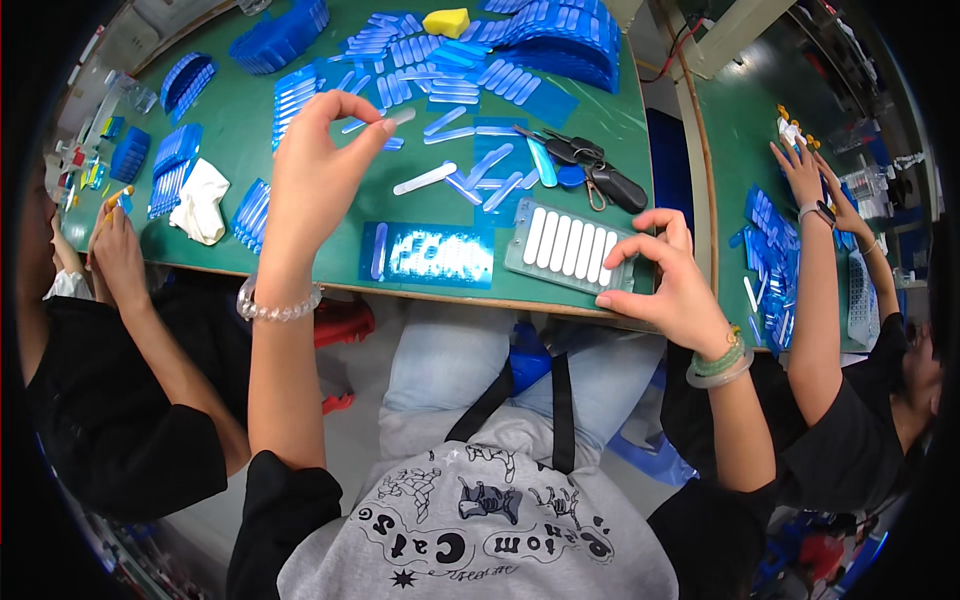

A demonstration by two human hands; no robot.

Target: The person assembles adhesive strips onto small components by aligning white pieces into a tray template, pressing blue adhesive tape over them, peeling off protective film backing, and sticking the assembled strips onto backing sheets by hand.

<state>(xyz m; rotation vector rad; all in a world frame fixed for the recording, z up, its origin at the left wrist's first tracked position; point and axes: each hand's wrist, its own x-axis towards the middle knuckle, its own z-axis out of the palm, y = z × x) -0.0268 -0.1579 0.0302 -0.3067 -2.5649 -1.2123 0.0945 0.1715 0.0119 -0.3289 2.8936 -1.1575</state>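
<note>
My left hand (325,165) is raised over the table, thumb and forefinger pinching a small translucent strip (401,116). My right hand (668,275) grips the right end of a clear tray (518,262) at the table's near edge, thumb on the front side and fingertips on top. Several white rounded strips (572,245) lie side by side in the tray. Left of it is a shiny blue film sheet (430,255) with one strip at its left end. Loose blue-wrapped strips (490,160) and a single white strip (425,179) are scattered beyond.
Stacks of blue strip sheets (565,45) and a yellow sponge (446,22) stand at the back. Keys with a black fob (618,190) lie right of the loose strips. A white cloth (202,203) is at left. People work on both sides; one person's hand (800,178) shows at right.
</note>
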